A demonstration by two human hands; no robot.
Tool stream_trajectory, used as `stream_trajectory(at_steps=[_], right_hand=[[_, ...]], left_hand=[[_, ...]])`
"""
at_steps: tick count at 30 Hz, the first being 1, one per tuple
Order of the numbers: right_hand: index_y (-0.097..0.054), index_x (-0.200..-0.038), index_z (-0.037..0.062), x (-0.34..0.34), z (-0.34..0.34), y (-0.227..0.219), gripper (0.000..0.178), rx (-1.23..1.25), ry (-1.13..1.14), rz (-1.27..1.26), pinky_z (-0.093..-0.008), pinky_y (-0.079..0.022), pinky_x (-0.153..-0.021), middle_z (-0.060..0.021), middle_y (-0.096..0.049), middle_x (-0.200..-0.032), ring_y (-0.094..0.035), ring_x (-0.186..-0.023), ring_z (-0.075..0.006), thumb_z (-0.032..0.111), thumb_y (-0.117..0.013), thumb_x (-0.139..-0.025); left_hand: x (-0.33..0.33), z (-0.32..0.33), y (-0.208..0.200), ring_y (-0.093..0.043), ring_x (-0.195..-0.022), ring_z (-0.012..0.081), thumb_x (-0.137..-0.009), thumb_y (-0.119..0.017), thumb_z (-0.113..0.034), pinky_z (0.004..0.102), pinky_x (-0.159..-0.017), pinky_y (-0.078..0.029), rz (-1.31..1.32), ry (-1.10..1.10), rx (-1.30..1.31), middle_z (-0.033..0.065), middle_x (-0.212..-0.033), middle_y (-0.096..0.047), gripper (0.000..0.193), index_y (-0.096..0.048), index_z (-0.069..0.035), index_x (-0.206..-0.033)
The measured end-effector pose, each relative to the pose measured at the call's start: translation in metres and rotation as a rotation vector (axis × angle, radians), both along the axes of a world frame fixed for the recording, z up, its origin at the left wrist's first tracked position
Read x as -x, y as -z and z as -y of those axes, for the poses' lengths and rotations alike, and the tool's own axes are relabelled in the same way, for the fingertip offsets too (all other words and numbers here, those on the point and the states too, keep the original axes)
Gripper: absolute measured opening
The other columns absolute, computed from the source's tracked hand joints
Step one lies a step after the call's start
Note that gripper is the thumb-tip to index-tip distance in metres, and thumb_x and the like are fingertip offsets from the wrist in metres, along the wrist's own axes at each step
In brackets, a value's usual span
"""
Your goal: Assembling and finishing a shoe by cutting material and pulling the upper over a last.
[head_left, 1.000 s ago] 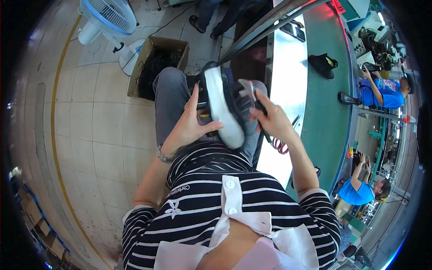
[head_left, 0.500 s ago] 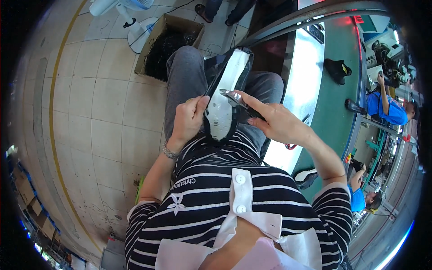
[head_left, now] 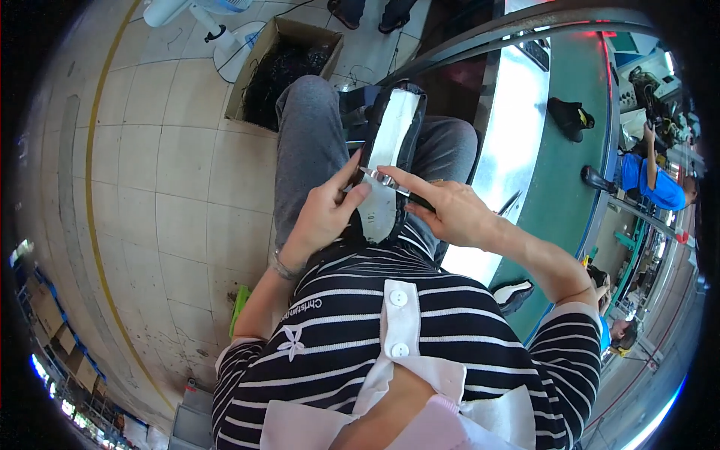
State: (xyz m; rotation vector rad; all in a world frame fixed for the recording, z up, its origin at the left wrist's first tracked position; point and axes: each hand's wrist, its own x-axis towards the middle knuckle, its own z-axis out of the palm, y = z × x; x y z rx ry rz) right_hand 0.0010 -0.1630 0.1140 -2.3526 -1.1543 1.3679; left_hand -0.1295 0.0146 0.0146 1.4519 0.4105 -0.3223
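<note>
Across my lap lies a black shoe [head_left: 382,210] with its pale underside up, its length running away from me. Closed at the shoe's left edge, my left hand [head_left: 326,210] steadies it, thumb on the pale underside and forefinger along the black side. My right hand [head_left: 454,212] is wrapped round pliers [head_left: 382,180] with a shiny metal head and dark handles. The head of the pliers lies over the middle of the underside, near my left fingertips. Whether the jaws bite on anything is too small to tell.
A cardboard box [head_left: 330,66] of black scraps stands ahead, beside a white fan [head_left: 244,46]. At my right are a shiny metal ledge [head_left: 510,120] and a green conveyor belt [head_left: 562,169] carrying a black shoe [head_left: 570,118]. People in blue [head_left: 652,184] sit beyond it.
The plier head has shifted slightly down and left on the underside. My left hand has moved right, its forefinger now stretched up along the shoe's edge.
</note>
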Motion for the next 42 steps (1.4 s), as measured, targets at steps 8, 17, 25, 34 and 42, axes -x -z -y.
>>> stream_trajectory(at_steps=[8, 17, 25, 34, 42], right_hand=[[-0.02, -0.149, 0.0346, 0.003, 0.014, 0.014, 0.074, -0.108, 0.015, 0.035, -0.0377, -0.054, -0.055, -0.0161, -0.069, -0.089, -0.063, -0.056, -0.027, 0.012, -0.059, -0.091], [-0.029, -0.148, 0.0293, 0.008, 0.017, -0.001, 0.068, -0.201, 0.2, 0.002, -0.042, -0.051, -0.056, -0.0172, -0.069, -0.093, -0.063, -0.056, -0.0313, 0.012, -0.061, -0.09], [-0.025, -0.149, 0.0184, -0.052, -0.03, -0.043, 0.07, -0.52, 0.039, 0.377, -0.0396, -0.053, -0.064, -0.0215, -0.067, -0.088, -0.067, -0.073, -0.0372, 0.018, -0.062, -0.09], [-0.02, -0.15, 0.025, -0.063, -0.017, 0.001, 0.061, -0.656, -0.197, 0.607, -0.0382, -0.051, -0.048, -0.0111, -0.058, -0.055, -0.062, -0.049, -0.0279, 0.028, -0.051, -0.097], [-0.015, -0.151, 0.0268, -0.053, -0.006, 0.009, 0.063, -0.517, -0.214, 0.603, -0.0344, -0.051, -0.045, -0.0087, -0.057, -0.053, -0.059, -0.044, -0.0238, 0.029, -0.049, -0.098]], left_hand=[[-0.048, 0.003, 0.03, -0.043, -0.127, 0.0168, -0.091, -0.057, -0.051, 0.0347, -0.106, -0.035, -0.116, -0.127, 0.959, 0.0071, -0.144, -0.042, 0.074, -0.023, -0.026, -0.152], [-0.058, 0.016, 0.02, -0.05, -0.118, 0.0158, -0.089, -0.064, -0.033, 0.031, -0.1, -0.04, -0.019, -0.192, 0.862, 0.0074, -0.139, -0.046, 0.077, -0.023, -0.017, -0.152], [-0.057, 0.005, 0.014, -0.051, -0.115, 0.0152, -0.092, -0.061, -0.029, 0.0317, -0.095, -0.044, -0.02, -0.07, 0.653, 0.0092, -0.133, -0.048, 0.073, -0.022, -0.016, -0.152], [-0.056, 0.006, 0.015, -0.055, -0.103, 0.0115, -0.093, -0.06, -0.029, 0.0279, -0.088, -0.047, -0.009, -0.064, 0.648, 0.0059, -0.12, -0.055, 0.074, -0.018, -0.015, -0.152], [-0.056, 0.001, 0.019, -0.053, -0.109, 0.0137, -0.091, -0.062, -0.034, 0.0291, -0.093, -0.044, -0.069, -0.027, 0.598, 0.0066, -0.126, -0.053, 0.08, -0.016, -0.016, -0.153]])
